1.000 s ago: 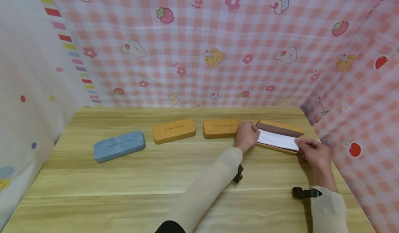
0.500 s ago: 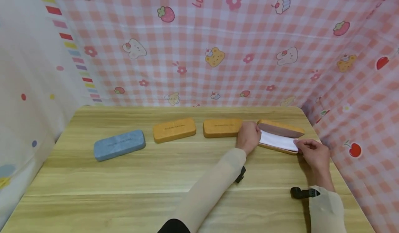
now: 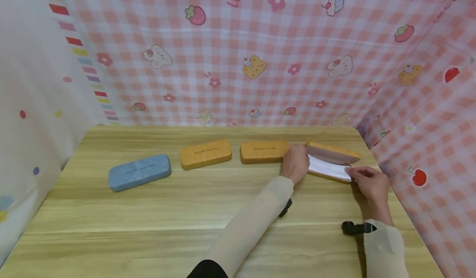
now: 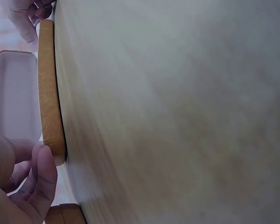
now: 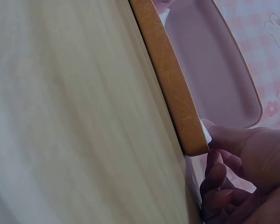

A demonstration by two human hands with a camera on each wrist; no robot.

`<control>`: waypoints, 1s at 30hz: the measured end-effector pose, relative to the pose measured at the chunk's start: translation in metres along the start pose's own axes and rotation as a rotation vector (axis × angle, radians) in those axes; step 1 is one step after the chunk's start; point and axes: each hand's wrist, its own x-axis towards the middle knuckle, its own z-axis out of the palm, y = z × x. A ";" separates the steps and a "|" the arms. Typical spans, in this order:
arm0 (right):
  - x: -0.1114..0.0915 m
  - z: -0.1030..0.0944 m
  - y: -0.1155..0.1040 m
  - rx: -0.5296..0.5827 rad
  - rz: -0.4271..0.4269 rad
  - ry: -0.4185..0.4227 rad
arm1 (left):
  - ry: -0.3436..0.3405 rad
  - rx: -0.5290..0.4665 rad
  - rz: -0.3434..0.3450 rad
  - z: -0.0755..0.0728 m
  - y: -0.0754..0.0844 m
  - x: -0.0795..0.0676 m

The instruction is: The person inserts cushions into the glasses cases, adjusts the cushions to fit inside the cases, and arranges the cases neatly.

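Note:
At the right of the table, an orange glasses case [image 3: 329, 178] has its lid raised, with the pinkish-grey lining [image 5: 210, 60] facing the front. A white cloth [image 3: 327, 167] lies folded lengthwise in its base. My left hand [image 3: 295, 162] pinches the cloth's left end, thumb and fingertips at the case's end in the left wrist view. Over at the right end, my right hand [image 3: 372, 185] pinches the cloth with its thumb [image 5: 224, 137] on top and the other fingers curled below. Only a small white corner of cloth shows there in the right wrist view.
Two orange cases with lids down, one [image 3: 260, 152] right beside my left hand and another [image 3: 205, 154] further left, stand along the back. A blue case [image 3: 139, 172] lies at the far left. Checked pink curtain [image 3: 223, 63] hangs behind the wooden table [image 3: 148, 228].
The cloth sits lower in the case base than a second ago. Both hands stay at its ends, the right one shifting slightly left in view. The other cases have stayed put.

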 end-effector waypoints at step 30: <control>-0.003 -0.023 -0.011 0.190 -0.015 -0.271 | -0.078 -0.226 0.002 -0.036 0.005 -0.010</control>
